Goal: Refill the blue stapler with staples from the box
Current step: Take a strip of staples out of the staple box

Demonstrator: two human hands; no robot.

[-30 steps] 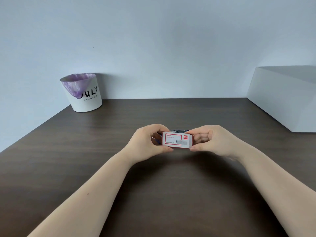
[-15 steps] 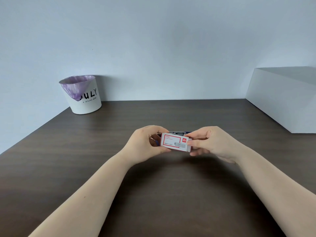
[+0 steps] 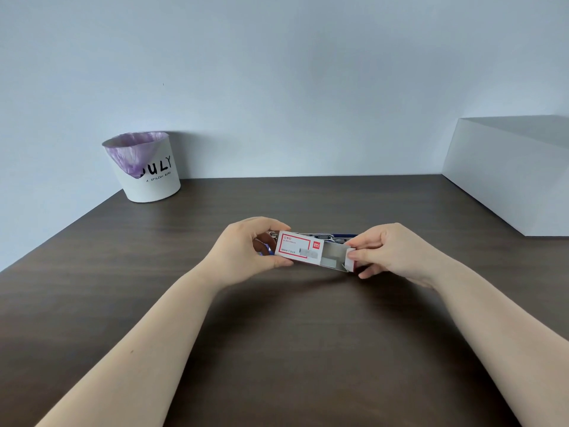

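Note:
A small white staple box (image 3: 297, 248) with a red frame hangs just above the dark table, held by both hands. My left hand (image 3: 246, 251) grips the outer sleeve at its left end. My right hand (image 3: 388, 254) pinches the end of the inner tray (image 3: 337, 258), which sticks out to the right and shows grey staples inside. Behind the box lies the blue stapler (image 3: 338, 236), mostly hidden; only a thin blue and metal strip of it shows, and a bit of metal near my left fingers.
A white bin (image 3: 147, 172) with a purple liner stands at the table's back left corner. A large white block (image 3: 508, 174) sits along the right edge. The dark wooden table (image 3: 277, 334) ends at a plain wall.
The box was shut; the inner tray has slid out to the right, drawn by my right hand, while my left hand kept the sleeve in place.

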